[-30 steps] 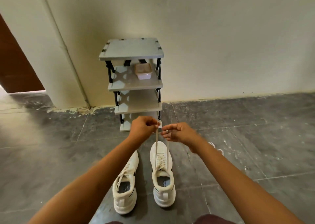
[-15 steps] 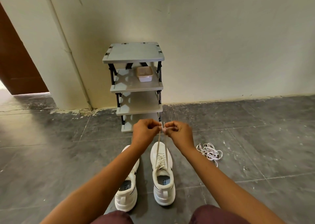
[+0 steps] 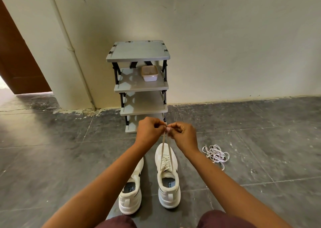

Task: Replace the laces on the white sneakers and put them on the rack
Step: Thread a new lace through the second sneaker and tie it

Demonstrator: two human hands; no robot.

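Head view: left hand (image 3: pixel 150 130) and right hand (image 3: pixel 183 134) have come together, each grip pinching a lace end (image 3: pixel 164 141) above the right sneaker (image 3: pixel 167 175); tying seems next.

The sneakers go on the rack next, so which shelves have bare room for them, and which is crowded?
The rack's top board is bare. The third shelf, between the black side struts, also shows nothing on it. The second shelf is tighter: a plastic container sits at its right rear, leaving only its left half free. The left hand hides most of the bottom shelf.
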